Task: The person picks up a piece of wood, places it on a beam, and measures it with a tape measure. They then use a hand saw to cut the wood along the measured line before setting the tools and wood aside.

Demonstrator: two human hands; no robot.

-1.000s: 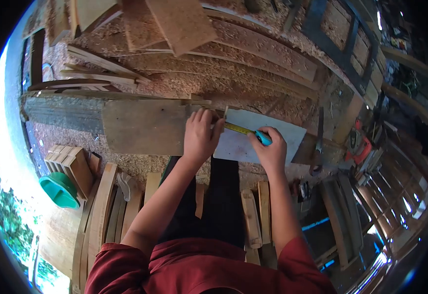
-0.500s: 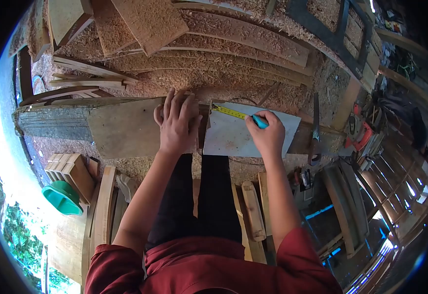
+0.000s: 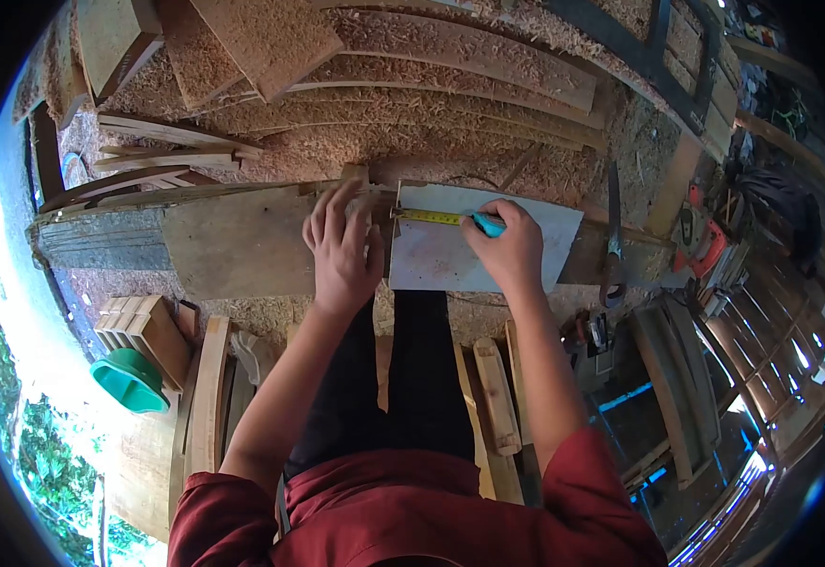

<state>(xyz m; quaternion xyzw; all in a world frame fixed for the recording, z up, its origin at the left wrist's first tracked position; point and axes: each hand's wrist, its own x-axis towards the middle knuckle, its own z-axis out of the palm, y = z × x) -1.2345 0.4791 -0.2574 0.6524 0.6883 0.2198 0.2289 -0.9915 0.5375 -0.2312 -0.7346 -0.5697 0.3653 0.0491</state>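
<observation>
My right hand (image 3: 512,241) is wrapped round a teal tape measure (image 3: 488,225). Its yellow blade (image 3: 429,217) reaches left across a pale board (image 3: 474,260) to that board's left edge. My left hand (image 3: 344,248) has its fingers spread over the right end of a brown board (image 3: 233,246); whether the fingertips touch wood I cannot tell. A small wood block (image 3: 355,174) shows just beyond those fingers. Both boards lie on a long plank (image 3: 101,238).
Wood shavings and curved boards (image 3: 469,57) lie beyond the plank. A handsaw (image 3: 613,236) and a red power tool (image 3: 705,244) are at the right. At the lower left sit a green container (image 3: 129,380) and stacked wood blocks (image 3: 153,335).
The tape measure has moved slightly left, and less blade shows. My left hand's fingers have shifted a little, lifting or curling slightly. The view has shifted slightly.
</observation>
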